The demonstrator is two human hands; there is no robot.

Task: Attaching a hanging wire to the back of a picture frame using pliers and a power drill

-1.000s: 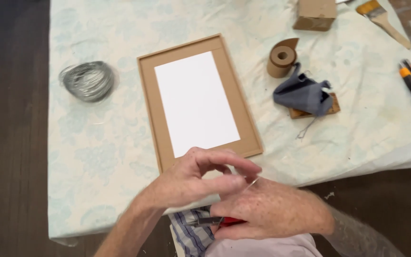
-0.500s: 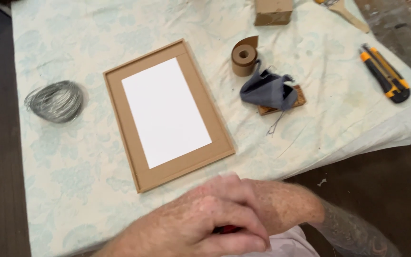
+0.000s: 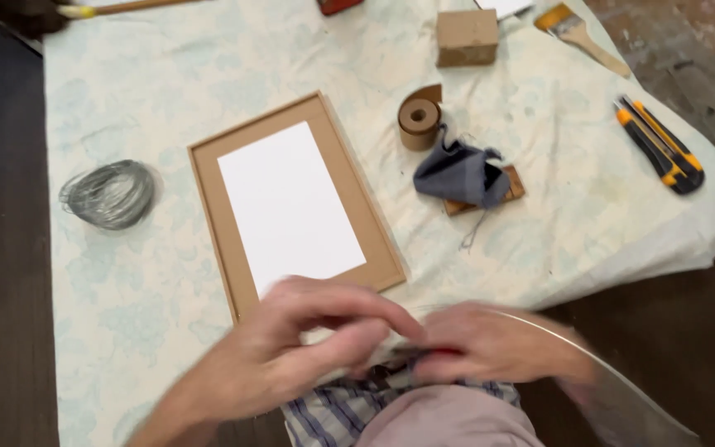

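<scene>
At the far left of the cloth-covered table lay a loose coil of grey wire, untouched and well apart from the hands. Next came the brown picture frame, flat on its face with a white backing sheet set inside it — no wire strung across it as far as could be seen.

Below the frame's near edge, the left hand was curled narrow, thumb and fingers pinched toward the right hand, which was closed around a small red-handled tool — possibly pliers, though motion blur made that hard to tell. A thin strand of wire seemed to arc away from the right hand. So the work looked early: a piece of wire in hand, nothing yet fixed to the frame.

Further right sat a roll of brown tape, a dark cloth bunched over a small wooden block, a cardboard box, a paintbrush and two yellow-and-black utility knives.
</scene>
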